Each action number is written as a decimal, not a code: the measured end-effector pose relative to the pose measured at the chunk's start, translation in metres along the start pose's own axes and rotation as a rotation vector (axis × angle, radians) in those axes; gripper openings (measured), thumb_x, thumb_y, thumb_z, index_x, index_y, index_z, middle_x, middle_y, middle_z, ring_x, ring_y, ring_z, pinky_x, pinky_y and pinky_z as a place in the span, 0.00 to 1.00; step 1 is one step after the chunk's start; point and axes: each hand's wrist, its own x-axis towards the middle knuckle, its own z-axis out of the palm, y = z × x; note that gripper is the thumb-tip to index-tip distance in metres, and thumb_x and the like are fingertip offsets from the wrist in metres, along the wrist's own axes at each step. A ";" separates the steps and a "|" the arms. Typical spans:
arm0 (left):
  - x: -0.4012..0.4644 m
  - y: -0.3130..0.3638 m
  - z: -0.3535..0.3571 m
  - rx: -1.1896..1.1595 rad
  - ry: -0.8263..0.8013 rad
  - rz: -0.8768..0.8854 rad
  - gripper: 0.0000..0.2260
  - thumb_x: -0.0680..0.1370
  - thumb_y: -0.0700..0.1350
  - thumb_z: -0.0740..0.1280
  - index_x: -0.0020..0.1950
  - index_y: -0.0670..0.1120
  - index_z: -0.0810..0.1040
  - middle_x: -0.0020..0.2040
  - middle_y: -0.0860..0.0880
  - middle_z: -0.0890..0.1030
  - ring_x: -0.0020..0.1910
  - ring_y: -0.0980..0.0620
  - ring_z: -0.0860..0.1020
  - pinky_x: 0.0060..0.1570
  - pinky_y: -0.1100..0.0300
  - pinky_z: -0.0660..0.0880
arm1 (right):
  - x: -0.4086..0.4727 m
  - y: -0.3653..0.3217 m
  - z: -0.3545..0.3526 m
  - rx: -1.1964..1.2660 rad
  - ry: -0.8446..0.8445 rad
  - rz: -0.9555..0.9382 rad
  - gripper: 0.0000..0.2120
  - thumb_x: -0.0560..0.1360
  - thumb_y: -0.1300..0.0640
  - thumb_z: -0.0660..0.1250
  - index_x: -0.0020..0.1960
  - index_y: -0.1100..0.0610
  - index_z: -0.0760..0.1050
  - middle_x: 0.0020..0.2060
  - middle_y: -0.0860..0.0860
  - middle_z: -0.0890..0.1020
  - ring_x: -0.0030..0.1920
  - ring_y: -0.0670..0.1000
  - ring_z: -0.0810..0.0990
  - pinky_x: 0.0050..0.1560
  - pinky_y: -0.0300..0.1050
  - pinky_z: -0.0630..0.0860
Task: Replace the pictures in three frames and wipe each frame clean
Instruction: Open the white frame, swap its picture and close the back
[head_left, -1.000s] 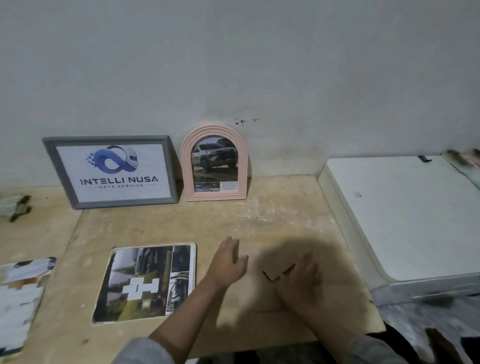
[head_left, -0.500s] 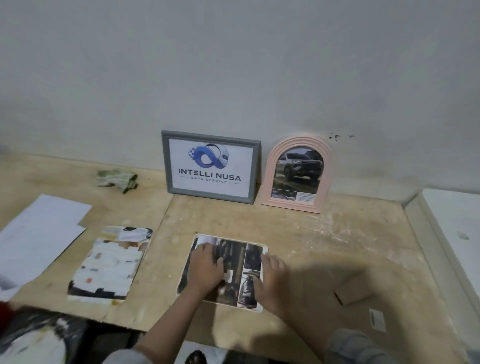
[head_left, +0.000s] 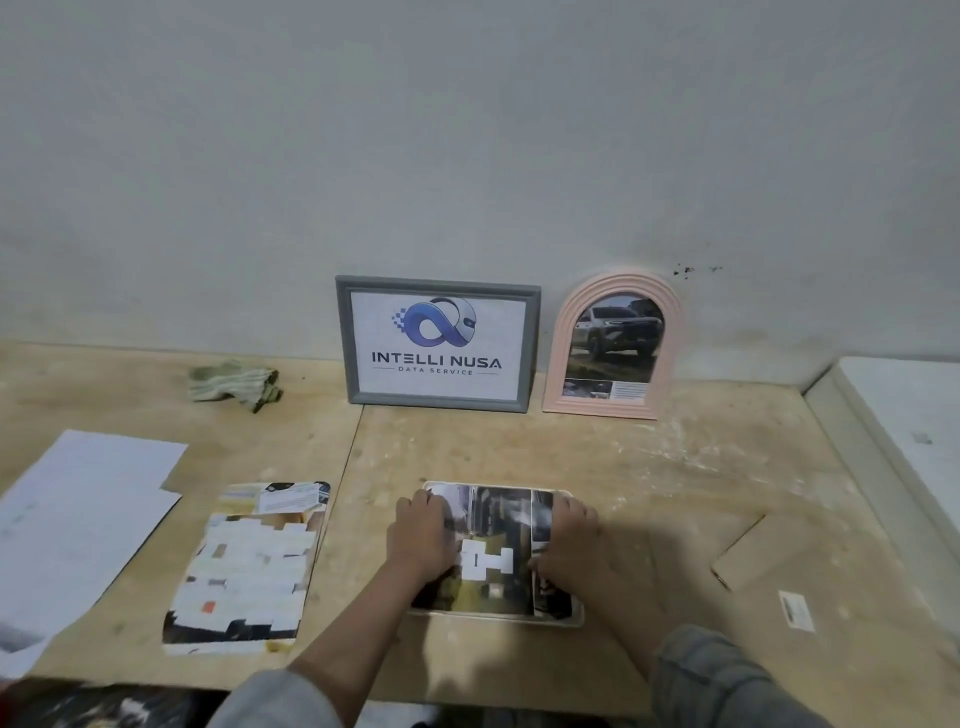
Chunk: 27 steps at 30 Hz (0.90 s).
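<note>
A white-rimmed frame (head_left: 496, 618) lies flat on the wooden table in front of me, with a dark printed picture (head_left: 493, 525) on it. My left hand (head_left: 418, 540) rests palm down on the picture's left side. My right hand (head_left: 569, 545) presses on its right side, fingers curled at the picture's edge. Against the wall stand a grey frame with a blue logo print (head_left: 438, 345) and a pink arched frame (head_left: 613, 345) holding a car picture. A crumpled greenish cloth (head_left: 234, 384) lies to the left of the grey frame.
Another printed picture (head_left: 247, 564) lies left of the flat frame, and white sheets of paper (head_left: 78, 519) lie further left. A brown backing board (head_left: 750, 551) and a small label (head_left: 796, 611) lie at the right. A white raised surface (head_left: 904, 441) borders the table's right side.
Both hands moved from the brown board to the flat frame's picture and now press on it. The view swung left, bringing the cloth, the second print and the papers into sight.
</note>
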 end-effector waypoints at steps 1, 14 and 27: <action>0.001 -0.001 0.001 0.017 -0.007 0.006 0.11 0.74 0.48 0.63 0.55 0.49 0.72 0.59 0.48 0.70 0.60 0.45 0.66 0.49 0.54 0.73 | -0.001 -0.003 -0.002 0.023 0.010 0.018 0.39 0.40 0.50 0.79 0.49 0.62 0.76 0.40 0.54 0.80 0.37 0.56 0.79 0.37 0.45 0.75; 0.003 -0.020 0.007 -0.059 0.019 0.074 0.22 0.72 0.57 0.69 0.60 0.48 0.69 0.63 0.48 0.67 0.59 0.46 0.66 0.51 0.55 0.72 | -0.028 -0.010 -0.015 0.603 -0.010 0.455 0.28 0.60 0.50 0.76 0.57 0.51 0.70 0.48 0.49 0.81 0.49 0.50 0.80 0.46 0.44 0.76; -0.011 -0.040 -0.030 -1.040 0.219 -0.455 0.07 0.74 0.39 0.68 0.50 0.43 0.73 0.48 0.40 0.80 0.46 0.42 0.79 0.45 0.51 0.76 | 0.046 -0.023 -0.053 1.065 -0.441 0.236 0.19 0.64 0.65 0.74 0.53 0.69 0.76 0.47 0.66 0.82 0.46 0.64 0.82 0.44 0.54 0.80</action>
